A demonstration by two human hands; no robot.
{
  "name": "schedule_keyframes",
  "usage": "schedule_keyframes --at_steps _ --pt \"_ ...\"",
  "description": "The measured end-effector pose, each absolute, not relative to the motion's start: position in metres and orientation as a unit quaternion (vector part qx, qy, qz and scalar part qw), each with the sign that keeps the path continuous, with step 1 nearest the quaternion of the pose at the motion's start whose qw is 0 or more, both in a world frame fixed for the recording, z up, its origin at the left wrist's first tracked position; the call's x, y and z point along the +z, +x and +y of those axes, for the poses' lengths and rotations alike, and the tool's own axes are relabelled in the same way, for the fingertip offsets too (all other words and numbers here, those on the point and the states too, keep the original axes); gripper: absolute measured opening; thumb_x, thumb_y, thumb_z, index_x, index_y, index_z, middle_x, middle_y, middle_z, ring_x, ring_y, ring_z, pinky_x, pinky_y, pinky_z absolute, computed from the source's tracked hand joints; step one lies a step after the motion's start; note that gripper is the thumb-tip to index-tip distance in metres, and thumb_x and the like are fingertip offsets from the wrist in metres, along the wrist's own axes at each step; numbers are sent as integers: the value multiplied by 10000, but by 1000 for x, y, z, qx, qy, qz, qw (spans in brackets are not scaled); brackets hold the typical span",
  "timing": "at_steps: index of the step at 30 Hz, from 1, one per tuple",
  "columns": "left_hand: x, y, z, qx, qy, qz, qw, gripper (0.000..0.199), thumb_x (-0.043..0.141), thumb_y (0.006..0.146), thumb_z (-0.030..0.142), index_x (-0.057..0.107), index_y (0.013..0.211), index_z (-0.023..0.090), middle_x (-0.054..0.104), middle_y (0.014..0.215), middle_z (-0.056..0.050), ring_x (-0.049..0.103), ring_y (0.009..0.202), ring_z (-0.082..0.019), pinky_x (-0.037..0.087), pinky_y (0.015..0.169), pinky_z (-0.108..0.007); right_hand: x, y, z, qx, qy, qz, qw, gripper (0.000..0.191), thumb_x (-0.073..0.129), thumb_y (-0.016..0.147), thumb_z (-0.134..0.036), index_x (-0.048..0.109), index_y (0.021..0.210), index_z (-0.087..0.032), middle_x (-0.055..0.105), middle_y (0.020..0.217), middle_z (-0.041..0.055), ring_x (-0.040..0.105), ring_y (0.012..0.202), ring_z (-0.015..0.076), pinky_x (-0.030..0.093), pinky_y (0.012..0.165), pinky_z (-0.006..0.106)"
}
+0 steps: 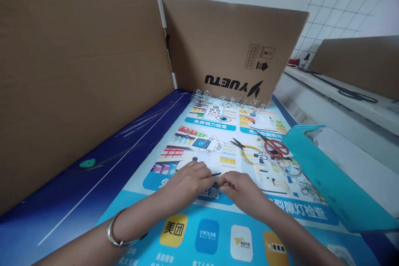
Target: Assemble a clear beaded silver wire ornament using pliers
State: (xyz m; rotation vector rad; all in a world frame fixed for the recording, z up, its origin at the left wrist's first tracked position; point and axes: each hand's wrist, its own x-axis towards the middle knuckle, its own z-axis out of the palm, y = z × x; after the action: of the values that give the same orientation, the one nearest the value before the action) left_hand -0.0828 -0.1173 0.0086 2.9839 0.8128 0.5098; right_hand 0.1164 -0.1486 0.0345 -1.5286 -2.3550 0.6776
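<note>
My left hand (195, 178) and my right hand (238, 185) are close together over the printed sheet (187, 212), both with fingers closed. Whatever lies between their fingertips is too small to name. Just beyond them is a loop of clear beads with wire (213, 145). Yellow-handled pliers (247, 149) lie past my right hand, jaws pointing left. Beside the pliers are red-handled scissors (276, 148). A clear round item (289, 167) and a tangle of thin wire pieces (308, 189) sit farther right.
Cardboard panels stand at the left (77, 62) and back (224, 50). Clear beaded strands (230, 102) line the back panel's foot. A teal folder (336, 187) is at the right; a green-handled tool (87, 163) lies left. Black scissors (358, 94) rest on the right ledge.
</note>
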Motion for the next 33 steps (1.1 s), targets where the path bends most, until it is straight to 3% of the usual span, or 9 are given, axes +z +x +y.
schedule_keyframes --at_steps 9,17,27,33 --pt "16 -63 -133 130 956 244 -100 176 386 903 153 553 849 136 534 833 -68 444 825 -201 387 730 -346 36 110 -160 81 -553 -828 39 152 476 779 -79 585 809 -180 593 804 48 547 737 173 340 592 255" --pt "11 -54 -130 114 936 321 -91 155 401 886 121 543 824 117 518 842 -78 445 816 -211 418 686 -335 36 96 -149 4 -555 -831 30 147 461 825 -89 592 827 -156 578 876 102 513 860 217 389 669 296" --pt "9 -51 -101 141 917 364 -79 113 458 849 110 552 791 129 528 806 -78 470 800 -221 431 686 -351 23 94 -116 -35 -563 -822 76 128 493 795 -89 587 799 -175 584 841 71 521 799 188 384 633 265" --pt "6 -54 -94 152 910 381 -57 97 468 832 90 545 810 143 536 841 -65 484 803 -217 454 690 -352 7 101 -108 -23 -546 -824 147 153 458 818 -106 589 797 -183 578 839 63 487 820 185 375 709 267"
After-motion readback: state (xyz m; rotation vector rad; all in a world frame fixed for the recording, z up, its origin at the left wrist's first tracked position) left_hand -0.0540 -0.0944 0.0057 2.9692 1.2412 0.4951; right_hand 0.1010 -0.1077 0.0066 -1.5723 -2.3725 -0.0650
